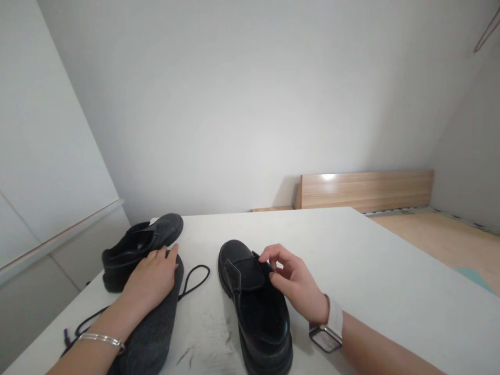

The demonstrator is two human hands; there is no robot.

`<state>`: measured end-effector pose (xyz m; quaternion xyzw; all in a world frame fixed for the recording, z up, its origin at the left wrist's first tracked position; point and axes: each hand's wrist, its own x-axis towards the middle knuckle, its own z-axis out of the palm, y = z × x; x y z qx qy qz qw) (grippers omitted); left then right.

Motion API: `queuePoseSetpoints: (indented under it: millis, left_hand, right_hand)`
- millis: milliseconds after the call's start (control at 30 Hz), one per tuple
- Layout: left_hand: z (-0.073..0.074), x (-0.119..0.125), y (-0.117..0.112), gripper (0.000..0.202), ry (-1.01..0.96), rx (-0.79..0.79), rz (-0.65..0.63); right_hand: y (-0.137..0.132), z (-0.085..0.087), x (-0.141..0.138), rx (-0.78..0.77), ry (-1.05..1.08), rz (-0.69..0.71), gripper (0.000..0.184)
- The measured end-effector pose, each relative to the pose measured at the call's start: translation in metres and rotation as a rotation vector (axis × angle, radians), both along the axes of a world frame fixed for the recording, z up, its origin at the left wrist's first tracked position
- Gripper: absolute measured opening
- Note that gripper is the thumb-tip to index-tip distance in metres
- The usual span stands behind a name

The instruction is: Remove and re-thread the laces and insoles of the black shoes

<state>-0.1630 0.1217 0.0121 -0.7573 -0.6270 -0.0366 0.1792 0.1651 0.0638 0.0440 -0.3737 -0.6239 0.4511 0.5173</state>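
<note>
A black shoe [264, 323] without a lace stands upright on the white table, toe pointing away from me and tongue showing. My right hand [295, 284] is at its right side, thumb and forefinger pinching the edge of the eyelet flap. To the left lies a dark grey insole [150, 328]. Across its far part rests my left hand [154, 273], palm down with the fingers slightly apart. Behind that hand is a second black shoe [128, 255]. A black shoelace [197, 276] loops out from around the insole.
Dark smudges mark the white table [211, 333] between the insole and the shoe. A pale wall [234, 104] rises behind the table. At the right are a wooden headboard [367, 190] and a bed base [433, 229]. White panels [47, 156] stand at the left.
</note>
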Motion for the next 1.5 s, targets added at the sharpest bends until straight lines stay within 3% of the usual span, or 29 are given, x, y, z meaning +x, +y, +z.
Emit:
queuePoseSetpoints:
  millis: [133,600,800,967,1033,1100,1200,1267,1400,1500]
  left_hand:
    - [-0.002,0.003,-0.001,0.053,0.063,-0.008,0.046]
    - [0.010,0.007,-0.003,0.073,0.044,-0.077,0.070]
    - [0.015,0.011,0.002,0.083,-0.348,-0.071,0.062]
    - [0.036,0.009,0.001,0.044,-0.608,-0.069,0.036]
    - [0.047,0.009,-0.002,0.043,-0.708,-0.058,0.023]
    - [0.057,0.011,-0.008,0.041,-0.960,-0.073,0.012]
    - [0.069,0.022,-0.019,0.034,-1.580,-0.148,0.015]
    - [0.076,0.033,-0.027,0.035,-1.862,-0.195,-0.025]
    - [0.088,0.057,-0.040,0.042,-1.967,-0.268,-0.166]
    - [0.094,0.076,-0.044,0.040,-1.870,-0.264,-0.267]
  right_hand:
    - [0.001,0.000,0.000,-0.095,0.032,0.036,0.034]
    - [0.001,0.000,-0.003,-0.161,0.073,0.068,0.032]
    - [0.001,-0.001,-0.001,-0.160,0.080,0.082,0.032]
    - [0.002,-0.003,0.000,-0.139,0.085,0.094,0.032]
    - [0.002,-0.003,0.000,-0.135,0.089,0.107,0.031]
    - [0.003,-0.004,0.001,-0.133,0.090,0.120,0.030]
    - [0.005,-0.002,0.002,-0.125,0.072,0.144,0.029]
    - [0.005,0.002,0.004,-0.111,0.038,0.168,0.028]
    - [0.002,0.021,0.008,-0.079,-0.035,0.169,0.019]
    - [-0.008,0.048,0.009,-0.011,-0.079,0.129,0.032]
